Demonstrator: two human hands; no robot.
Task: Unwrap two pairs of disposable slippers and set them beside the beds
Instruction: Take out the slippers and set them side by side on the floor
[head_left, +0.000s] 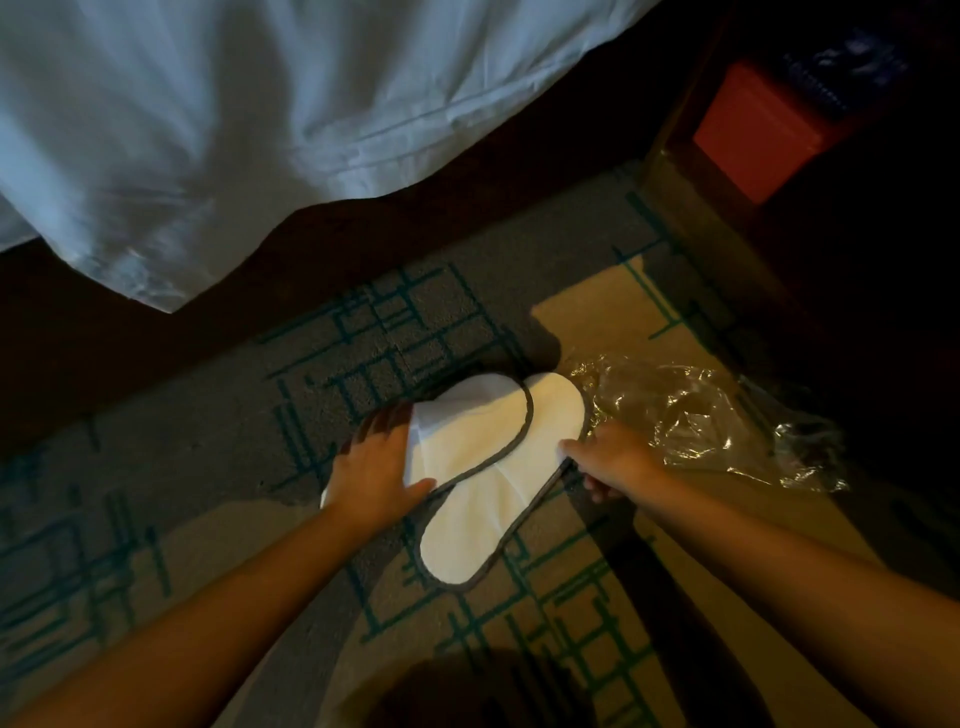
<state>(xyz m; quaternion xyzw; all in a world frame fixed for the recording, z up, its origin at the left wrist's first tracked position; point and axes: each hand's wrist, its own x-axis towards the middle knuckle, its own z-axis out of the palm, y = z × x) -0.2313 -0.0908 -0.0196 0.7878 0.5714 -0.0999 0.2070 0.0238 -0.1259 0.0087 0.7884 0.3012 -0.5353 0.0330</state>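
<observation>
Two flat white disposable slippers with grey trim overlap low over the carpet, just in front of the bed (218, 130). My left hand (371, 467) grips the left slipper (467, 421) along its left edge. The right slipper (488, 514) lies partly under it, and my right hand (610, 460) pinches its right edge. An empty clear plastic wrapper (696, 415) lies crumpled on the carpet just right of my right hand.
White bedding hangs over the bed's dark base across the top left. A dark wooden nightstand (831, 218) with a red box (758, 124) on its shelf stands at the upper right. Patterned grey-and-beige carpet (156, 467) with teal lines covers the floor.
</observation>
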